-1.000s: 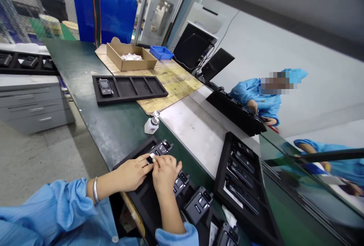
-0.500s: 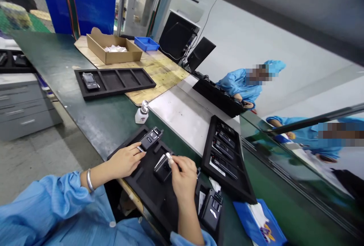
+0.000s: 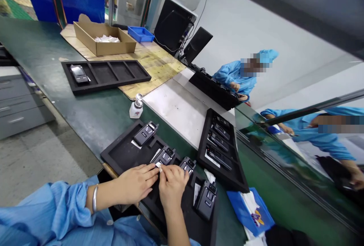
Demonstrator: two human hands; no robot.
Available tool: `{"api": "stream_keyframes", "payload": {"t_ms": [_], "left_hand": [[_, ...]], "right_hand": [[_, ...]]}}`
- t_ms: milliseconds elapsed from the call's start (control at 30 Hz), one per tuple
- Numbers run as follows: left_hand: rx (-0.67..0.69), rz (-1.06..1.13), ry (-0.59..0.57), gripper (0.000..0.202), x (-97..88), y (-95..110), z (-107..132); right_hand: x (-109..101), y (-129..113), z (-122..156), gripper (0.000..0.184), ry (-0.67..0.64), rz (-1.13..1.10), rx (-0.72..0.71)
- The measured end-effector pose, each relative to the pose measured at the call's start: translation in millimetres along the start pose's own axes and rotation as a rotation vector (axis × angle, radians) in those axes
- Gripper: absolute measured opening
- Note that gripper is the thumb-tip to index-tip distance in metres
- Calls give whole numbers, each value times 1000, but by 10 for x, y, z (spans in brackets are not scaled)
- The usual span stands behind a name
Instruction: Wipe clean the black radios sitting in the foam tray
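At lower centre of the frame, both hands meet over a black foam tray [image 3: 119, 154] with slots. Right hand [image 3: 172, 185] pinches a small white wipe-like scrap [image 3: 158, 165] between narrow fingertips, pressed on the lower end of a black handheld radio [image 3: 164, 156] lying in the tray's second slot. Left hand [image 3: 136, 182] lies flat beside it, fingers [image 3: 150, 170] loosely extended and touching the same radio's lower end; it grips nothing that I can tell. Silver bangle [image 3: 94, 198] on the left wrist, blue sleeves on both arms.

Same tray, outward: another black radio [image 3: 145, 133] in the slot up-left, one [image 3: 187, 164] just right of the worked unit, one more [image 3: 206, 199] further lower right.

Right of that, touching or nearly so: second black tray [image 3: 224, 176] holding several flat black devices. Blue packet [image 3: 250, 212] with white contents at lower right, just below that tray.

Above the hands: small white dispenser bottle with metal top [image 3: 135, 107] on the green bench [image 3: 93, 115]. Further up-left: long black slotted tray [image 3: 113, 83] with one phone-like unit [image 3: 79, 74] in its leftmost slot, then an open cardboard box [image 3: 98, 43] on a wood board, small blue bin [image 3: 140, 33] behind.

Upper right: a co-worker in blue smock [image 3: 236, 77] at another black tray [image 3: 214, 92].
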State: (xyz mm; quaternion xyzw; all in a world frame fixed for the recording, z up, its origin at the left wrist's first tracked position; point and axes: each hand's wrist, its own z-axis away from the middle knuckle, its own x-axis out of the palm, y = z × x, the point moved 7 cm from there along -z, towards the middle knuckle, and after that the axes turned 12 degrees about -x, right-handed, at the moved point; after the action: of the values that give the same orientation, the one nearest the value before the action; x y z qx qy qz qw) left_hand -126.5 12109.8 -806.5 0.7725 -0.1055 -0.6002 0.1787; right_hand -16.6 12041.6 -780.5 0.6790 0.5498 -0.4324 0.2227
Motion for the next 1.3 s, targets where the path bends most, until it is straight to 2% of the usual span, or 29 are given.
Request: {"api": "stream_keyframes", "payload": {"t_ms": [167,300,467,600,767,900,1100,1300], "left_hand": [[-22,-29,-27,43,-24,2,-5],[-12,-17,-44,44,-42,25,-15],[-43,4,-34,42,-48,2,-14],[-27,32,-20,41,-50,12,-10],[-31,38,-16,39,-56,5,-16],[-28,45,-35,38,-42,7,-13],[-58,54,-39,37,-31,-6,-3],[-35,38,-28,35,-75,28,-4]], "right_hand": [[4,34,-54,23,-48,0,-22],[-16,62,-39,24,-12,-18,-4],[25,52,-59,21,-66,-14,-37],[-18,88,-28,24,-17,-22,-20],[17,93,-61,18,-92,-42,-52],[-11,67,-60,23,-38,-46,-51],[31,35,-154,19,-104,-31,-140],[-42,115,-79,20,-42,-3,-180]]}}
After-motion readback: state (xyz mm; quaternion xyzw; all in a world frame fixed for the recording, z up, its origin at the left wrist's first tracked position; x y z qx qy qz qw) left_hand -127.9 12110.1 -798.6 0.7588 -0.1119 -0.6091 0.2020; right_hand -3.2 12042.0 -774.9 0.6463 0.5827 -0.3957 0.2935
